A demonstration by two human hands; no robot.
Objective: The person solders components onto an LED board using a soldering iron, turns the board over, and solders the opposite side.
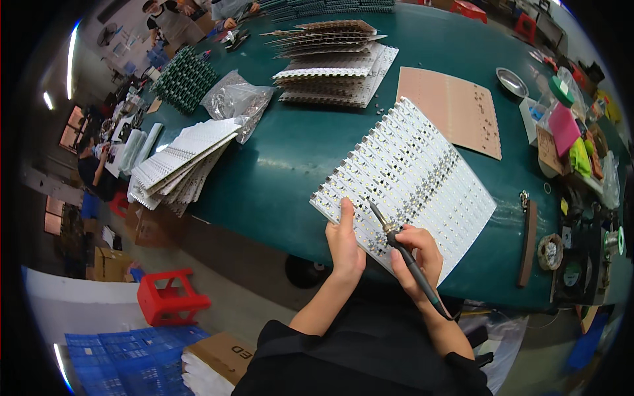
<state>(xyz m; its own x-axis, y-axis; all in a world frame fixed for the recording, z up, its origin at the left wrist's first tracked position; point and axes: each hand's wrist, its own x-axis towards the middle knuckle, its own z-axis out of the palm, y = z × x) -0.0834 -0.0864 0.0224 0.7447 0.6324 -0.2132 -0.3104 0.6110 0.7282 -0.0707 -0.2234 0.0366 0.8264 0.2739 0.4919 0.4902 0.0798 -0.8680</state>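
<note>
A white LED circuit board panel (439, 173), covered in rows of small parts, lies tilted over the front of the green table. My left hand (345, 244) grips its near left edge, thumb on top and the other fingers hidden beneath. In my right hand (420, 259) is a soldering iron (411, 263) with a dark handle, held like a pen. Its metal tip points up and left, just over the panel near my left thumb; whether it touches cannot be made out. Beyond the panel lies a brown board (449, 109) with small loose bits on it.
Stacks of panels stand at the back (337, 72) and left (185, 158) of the green table (277, 178). Beside them are a clear plastic bag (238, 102) and a dark green stack (185, 79). A metal bowl (512, 83) and solder spool (549, 252) sit right. Other people work farther off.
</note>
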